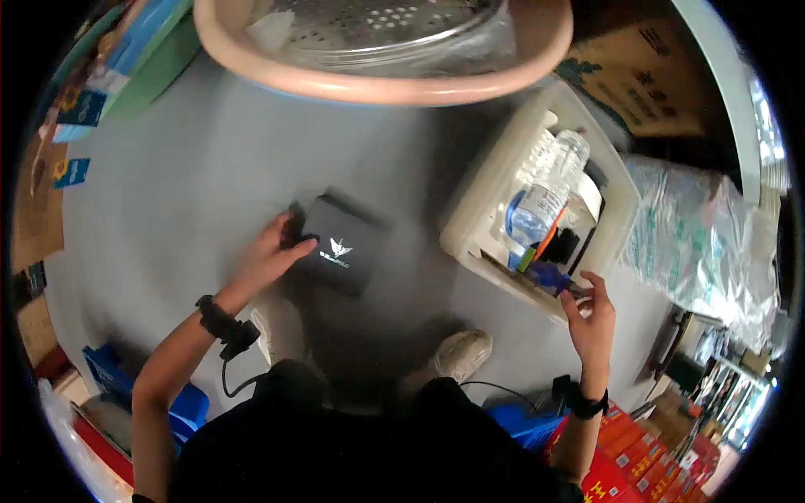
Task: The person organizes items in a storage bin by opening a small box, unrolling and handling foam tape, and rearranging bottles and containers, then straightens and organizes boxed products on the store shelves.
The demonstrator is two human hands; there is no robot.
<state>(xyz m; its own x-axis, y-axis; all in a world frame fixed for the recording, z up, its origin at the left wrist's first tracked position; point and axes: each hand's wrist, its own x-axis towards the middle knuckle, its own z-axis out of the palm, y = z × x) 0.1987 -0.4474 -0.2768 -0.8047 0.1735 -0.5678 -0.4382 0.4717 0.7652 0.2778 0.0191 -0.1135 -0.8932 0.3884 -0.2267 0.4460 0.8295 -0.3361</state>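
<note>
A flat black box (340, 251) with a white winged logo and lettering lies on the grey floor, slightly blurred. My left hand (272, 251) is at its left edge, thumb and fingers closed around something small and dark that I cannot make out. Off to the right, my right hand (594, 314) reaches over the near rim of a white plastic bin (482, 197). Its thumb and fingers pinch the dark end of a purple item (549, 277), whose kind is unclear. Inside the bin are a clear plastic bottle (545, 197), an orange stick (551, 232) and several dark pieces.
A large pink basin (377, 88) holding a perforated metal strainer (402, 21) stands at the far side. Right of the bin are a clear plastic bag (704, 239) and a cardboard box (641, 80). Red boxes (620, 453) are stacked at lower right, and blue plastic (520, 423) flanks my legs.
</note>
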